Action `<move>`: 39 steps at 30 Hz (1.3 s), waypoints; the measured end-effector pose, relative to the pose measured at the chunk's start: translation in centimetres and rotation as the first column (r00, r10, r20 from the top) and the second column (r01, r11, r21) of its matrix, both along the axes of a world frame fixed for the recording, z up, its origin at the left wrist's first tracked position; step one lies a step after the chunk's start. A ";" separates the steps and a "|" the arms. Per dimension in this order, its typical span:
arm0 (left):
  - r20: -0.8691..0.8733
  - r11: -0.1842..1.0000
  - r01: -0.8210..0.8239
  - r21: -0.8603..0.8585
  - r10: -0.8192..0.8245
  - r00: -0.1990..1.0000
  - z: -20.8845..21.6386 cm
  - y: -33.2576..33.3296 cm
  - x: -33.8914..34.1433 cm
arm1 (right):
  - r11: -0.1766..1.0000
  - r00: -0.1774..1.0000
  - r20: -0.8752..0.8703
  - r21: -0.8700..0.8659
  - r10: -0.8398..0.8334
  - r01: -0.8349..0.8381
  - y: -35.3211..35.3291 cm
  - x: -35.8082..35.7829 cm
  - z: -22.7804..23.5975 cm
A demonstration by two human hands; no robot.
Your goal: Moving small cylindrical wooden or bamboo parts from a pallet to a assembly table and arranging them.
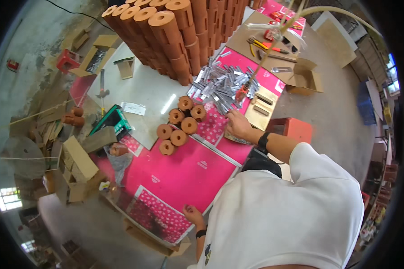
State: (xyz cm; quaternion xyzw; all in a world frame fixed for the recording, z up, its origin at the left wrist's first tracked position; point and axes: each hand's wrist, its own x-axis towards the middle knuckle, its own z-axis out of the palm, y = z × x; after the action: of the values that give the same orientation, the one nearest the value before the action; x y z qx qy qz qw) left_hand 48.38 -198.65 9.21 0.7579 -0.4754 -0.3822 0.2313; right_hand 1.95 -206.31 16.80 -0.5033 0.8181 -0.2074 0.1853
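Observation:
My right hand (239, 125) reaches to the near edge of a heap of small silvery metal pieces (224, 83). Its fingers are bent together, and whatever lies between them is too small to make out. Low over the near edge of the pink-covered table (179, 168), my left hand (193, 215) is loosely curled with its fingers a little apart; nothing shows in it. Between the two hands and farther left, several reddish-brown clay cylinders (178, 137) with round centre holes stand upright in a cluster.
Tall stacks of the same cylinders (170, 45) rise at the back. Pliers (258, 44) lie on cardboard at the far right, near an open carton (303, 76). A hammer (102, 92) and a green-black box (112, 121) are at left. A red stool (292, 130) stands at right.

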 end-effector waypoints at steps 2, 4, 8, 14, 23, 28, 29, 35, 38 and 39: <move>-0.017 0.998 0.008 0.057 -0.007 1.000 1.1 0.1 0.4 | 0.995 0.994 -0.065 -0.065 -0.083 0.079 4.4 0.4 -0.5; 0.016 0.993 0.117 -0.012 -0.117 0.993 -0.3 1.0 1.6 | 0.970 0.965 -0.136 -0.133 -0.223 0.205 8.3 1.2 -0.4; -0.007 0.969 0.248 0.017 -0.248 0.969 0.4 1.5 1.0 | 0.787 0.790 0.015 0.104 -0.613 0.608 14.3 1.4 -2.8; 0.031 0.930 0.367 -0.015 -0.366 0.930 0.1 2.5 3.0 | 0.625 0.392 0.505 0.466 -0.769 0.626 13.0 0.6 -4.4; -0.010 0.963 0.244 0.116 -0.244 0.970 -6.1 6.4 8.1 | 0.700 0.470 0.520 0.490 -0.713 0.520 14.6 -2.4 -12.5; 0.066 0.969 0.244 0.031 -0.245 0.967 -13.7 12.3 11.8 | 0.692 0.254 0.672 0.532 -0.696 0.488 12.1 -0.3 -9.5; 0.078 0.974 0.225 0.036 -0.227 0.971 -13.4 12.7 11.7 | 0.711 0.299 0.676 0.480 -0.673 0.514 11.9 0.4 -8.5; 0.152 0.963 0.230 0.140 -0.250 0.956 -1.6 6.8 2.7 | 0.743 0.577 0.506 0.599 -0.641 0.300 13.5 -2.9 -6.9; 0.228 0.972 0.229 0.060 -0.236 0.944 4.4 1.7 -1.6 | 0.801 0.872 0.290 0.574 -0.395 0.172 12.5 -3.9 -1.6; 0.207 0.976 0.220 0.007 -0.216 0.954 4.6 0.2 -1.5 | 0.857 0.982 0.096 0.507 -0.163 0.093 11.7 -3.7 -0.1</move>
State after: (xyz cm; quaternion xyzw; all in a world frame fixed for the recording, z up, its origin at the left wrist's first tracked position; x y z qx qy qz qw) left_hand 46.91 -198.41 13.80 0.7346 -0.5806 -0.3206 0.1430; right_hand -1.77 -194.58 16.73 -0.3672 0.8610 -0.0337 0.3504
